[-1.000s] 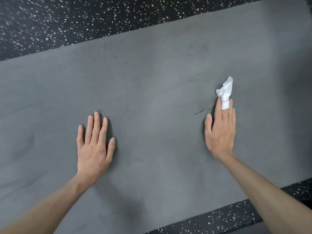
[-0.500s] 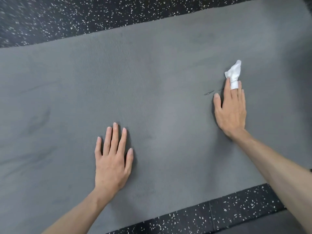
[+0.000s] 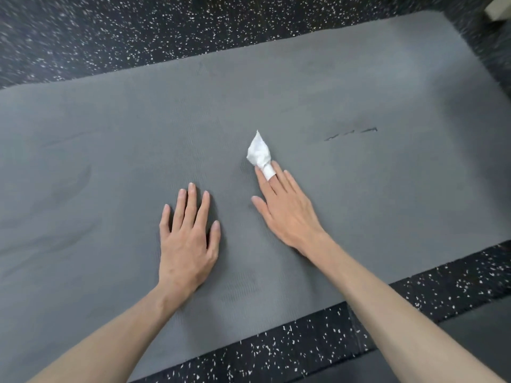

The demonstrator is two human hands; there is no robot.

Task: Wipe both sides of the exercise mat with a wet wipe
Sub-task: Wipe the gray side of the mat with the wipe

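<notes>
Currently the exercise mat [image 3: 359,205] is laid flat on the speckled black floor [image 3: 138,37], filling most of the frame, one face up.

Left hand [image 3: 188,239], lower centre: palm pressed flat on the mat, fingers straight and slightly spread, nothing held. Likely placed there to pin the mat against sliding and to take body weight.

Right hand [image 3: 287,211], just right of centre: fingers extended and fairly close together, angled toward upper left. The wet wipe [image 3: 260,154] is wrapped round one of the middle fingers and bunched ahead of the fingertips, so it is held by the wrap and by pressure on the mat, not by a closed fist. That arrangement is judged to put fingertip pressure straight through the wipe.

A short row of dark scuffs or tears [image 3: 351,133] is seen on the mat, upper right of centre, well apart from the wipe. Faint streaks are seen at left; whether damp or just creases cannot be told.

A pale object [image 3: 497,9] is cut off at the top right corner; not identifiable.

No brand, label or writing can be read anywhere.

Underside not visible; flip judged not yet done.
</notes>
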